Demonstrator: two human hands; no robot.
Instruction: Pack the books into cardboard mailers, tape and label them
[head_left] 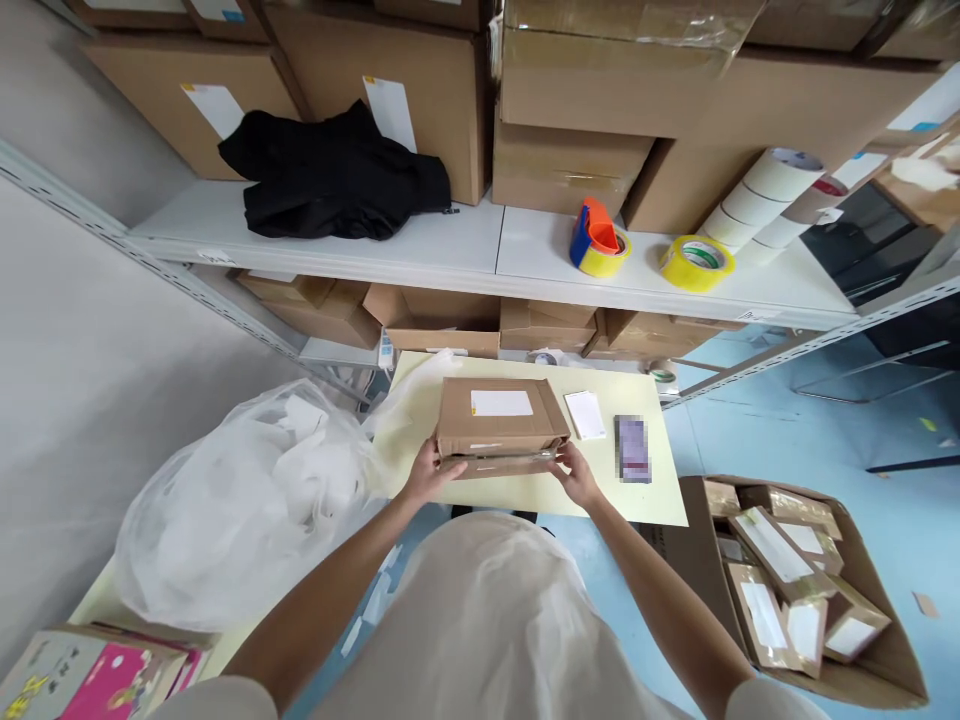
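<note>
Cardboard box [517, 430] is grasped at both ends by left grip [429, 474] and right grip [577, 476], arms [330, 585] extended.

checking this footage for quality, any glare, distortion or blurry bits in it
Head view: wide-angle stretch, the left shelf upright slanting steeply; head view: shine on the clear tape up top; head view: lower boxes in dimmer light; head view: the purple item pixelated, its details unreadable; head view: the held cardboard box fairly clear.
</note>
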